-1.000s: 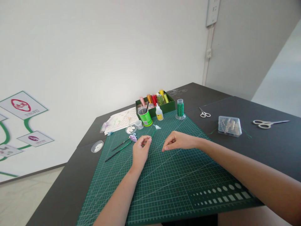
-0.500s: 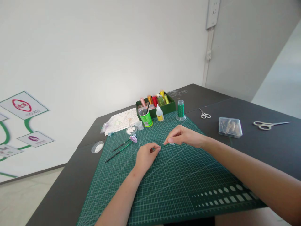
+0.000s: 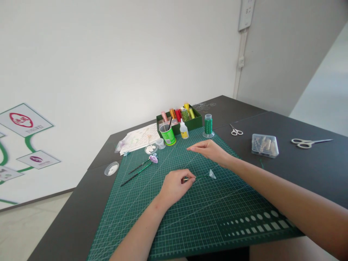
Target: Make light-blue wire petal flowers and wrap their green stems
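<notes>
Over the green gridded mat (image 3: 174,224), a thin green stem (image 3: 201,177) with a pale filmy tip (image 3: 212,174) is pinched by the left hand (image 3: 175,185), pointing right; the right hand (image 3: 210,151) is pinched together beyond it.

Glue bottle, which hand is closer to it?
Right. The right hand is apart from the glue bottle, in front and to its right; the left hand is farther off, nearer the camera.

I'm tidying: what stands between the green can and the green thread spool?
In the head view, a white yellow-labelled nozzle bottle stands between the can and the thread spool.
</notes>
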A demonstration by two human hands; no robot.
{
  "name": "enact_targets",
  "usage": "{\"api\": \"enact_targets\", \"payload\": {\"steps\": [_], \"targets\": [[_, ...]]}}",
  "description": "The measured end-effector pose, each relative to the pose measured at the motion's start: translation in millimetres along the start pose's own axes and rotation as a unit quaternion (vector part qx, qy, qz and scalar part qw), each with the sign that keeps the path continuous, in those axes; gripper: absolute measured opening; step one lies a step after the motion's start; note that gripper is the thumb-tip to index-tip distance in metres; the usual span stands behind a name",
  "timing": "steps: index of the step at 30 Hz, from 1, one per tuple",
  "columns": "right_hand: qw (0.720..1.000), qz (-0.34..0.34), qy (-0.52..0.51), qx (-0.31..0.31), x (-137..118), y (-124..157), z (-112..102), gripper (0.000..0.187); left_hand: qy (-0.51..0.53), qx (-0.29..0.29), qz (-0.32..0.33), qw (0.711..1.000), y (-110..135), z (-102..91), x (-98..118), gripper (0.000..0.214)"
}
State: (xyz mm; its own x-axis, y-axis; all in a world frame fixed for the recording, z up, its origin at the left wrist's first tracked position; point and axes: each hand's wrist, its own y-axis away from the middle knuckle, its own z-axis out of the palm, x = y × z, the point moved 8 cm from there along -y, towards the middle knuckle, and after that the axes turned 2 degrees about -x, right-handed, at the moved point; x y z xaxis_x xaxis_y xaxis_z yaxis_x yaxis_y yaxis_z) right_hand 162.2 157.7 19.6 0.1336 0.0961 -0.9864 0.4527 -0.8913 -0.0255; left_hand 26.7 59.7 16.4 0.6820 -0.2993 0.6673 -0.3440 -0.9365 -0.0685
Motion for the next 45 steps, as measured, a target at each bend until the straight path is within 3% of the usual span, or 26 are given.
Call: {"api": "enact_targets", "payload": {"steps": [16,26,31,36,42,45], "targets": [[0.994,-0.071,-0.051,-0.06,-18.2,6.1,4.8,0.051,0.153,-0.061,-0.062,0.984,-7.1,14.3,-24.7,0.025],[0.997,-0.064,-0.017,-0.04,-17.0,5.5,2.8,0.049,0.18,-0.071,-0.05,0.98,-5.3,15.5,-19.2,0.021],[0.997,-0.062,0.035,-0.016,-9.8,-1.4,-1.5,0.04,0.171,-0.051,-0.039,0.983,-3.6,11.0,-12.2,0.012],[0.995,-0.06,0.074,-0.043,2.6,-8.8,-1.5,0.039,0.168,-0.031,-0.028,0.985,-3.7,6.5,-8.7,0.011],[0.99,-0.036,0.117,-0.066,27.8,-19.5,-1.4,0.046,0.199,0.03,0.005,0.98,-2.3,-2.4,-5.7,0.017],[0.983,-0.026,0.158,-0.085,37.7,-22.1,2.1,0.05,0.188,0.098,0.003,0.977,-1.9,-13.5,-13.0,0.017]]}}
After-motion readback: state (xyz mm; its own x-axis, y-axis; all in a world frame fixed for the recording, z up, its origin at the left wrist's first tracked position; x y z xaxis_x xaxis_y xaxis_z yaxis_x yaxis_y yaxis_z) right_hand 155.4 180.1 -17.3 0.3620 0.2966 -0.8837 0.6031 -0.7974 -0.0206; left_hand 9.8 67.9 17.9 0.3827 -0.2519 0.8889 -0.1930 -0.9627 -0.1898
